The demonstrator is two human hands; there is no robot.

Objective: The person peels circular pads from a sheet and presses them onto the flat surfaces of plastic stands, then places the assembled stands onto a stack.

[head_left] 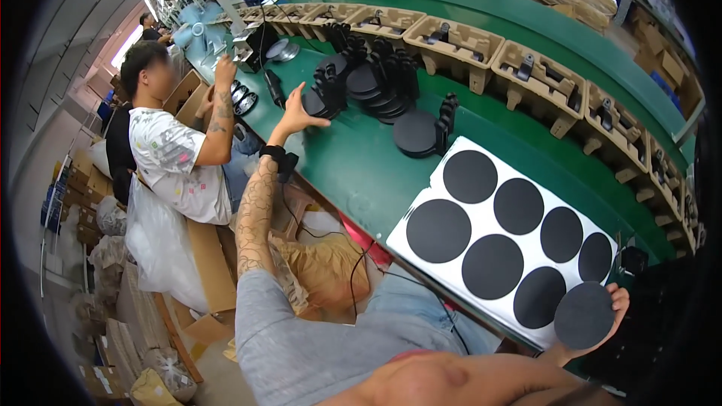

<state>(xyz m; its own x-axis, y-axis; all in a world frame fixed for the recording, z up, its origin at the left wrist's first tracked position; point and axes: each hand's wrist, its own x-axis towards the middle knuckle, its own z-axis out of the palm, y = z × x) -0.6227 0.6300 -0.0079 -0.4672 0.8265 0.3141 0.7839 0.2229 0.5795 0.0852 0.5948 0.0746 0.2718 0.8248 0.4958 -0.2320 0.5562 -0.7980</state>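
Observation:
My left hand point(295, 114) reaches over the green bench with its fingers spread and nothing in them. Just beyond its fingertips stand black parts, each with a round base and an upright bracket point(327, 83); whether they touch the hand I cannot tell. My right hand point(618, 307) grips a thin black disc point(583, 316) by its edge, at the near right corner of a white sheet point(479, 218). Several more black discs point(438, 231) lie in rows on that sheet. One round-based black part point(416, 134) rests flat beside the sheet's far left corner.
Brown moulded trays point(455, 41) holding black parts line the far side of the bench. A black power screwdriver point(274, 89) lies left of my left hand. A co-worker point(177, 143) sits at the left, near a blue fan point(197, 30). Cartons and plastic bags crowd the floor.

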